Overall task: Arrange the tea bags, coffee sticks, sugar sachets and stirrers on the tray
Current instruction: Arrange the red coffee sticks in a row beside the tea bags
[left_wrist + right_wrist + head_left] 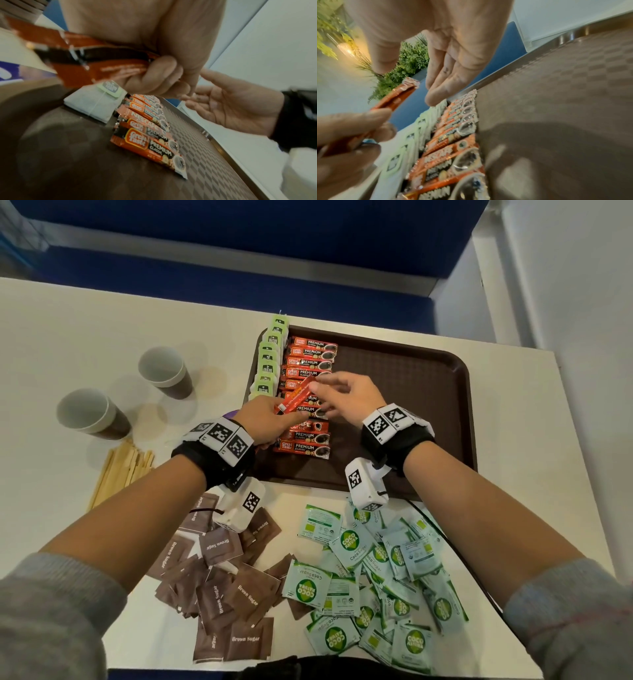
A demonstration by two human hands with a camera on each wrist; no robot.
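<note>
On the far left of the white table [68, 330] stand two paper cups [92, 412], and just nearer the person lies a bundle of wooden stirrers [120, 470], their long axes running from near-left to far-right. The head view alone shows these, along with the brown sugar sachets [226, 587] heaped in front of the tray and the green-and-white coco sugar sachets [383, 587] heaped to their right. The left hand [263, 419] pinches a loose orange coffee stick [296, 393] by its near end, held above the laid-out row; its long axis slants from near-left to far-right. The left wrist view shows what the head view hides (several sticks [96, 63] gripped together between thumb and curled fingers, not one). On the brown tray [411, 392], tea bags [270, 361] form a column along the left rim, and coffee sticks [308, 398] lie in a neat column just beside them, each with its long axis across the tray, left to right. The right hand [346, 395] hovers over that column with fingers relaxed and loosely spread, holding nothing; its fingertips are close to the far end of the lifted stick, and the right wrist view shows a gap between them.
</note>
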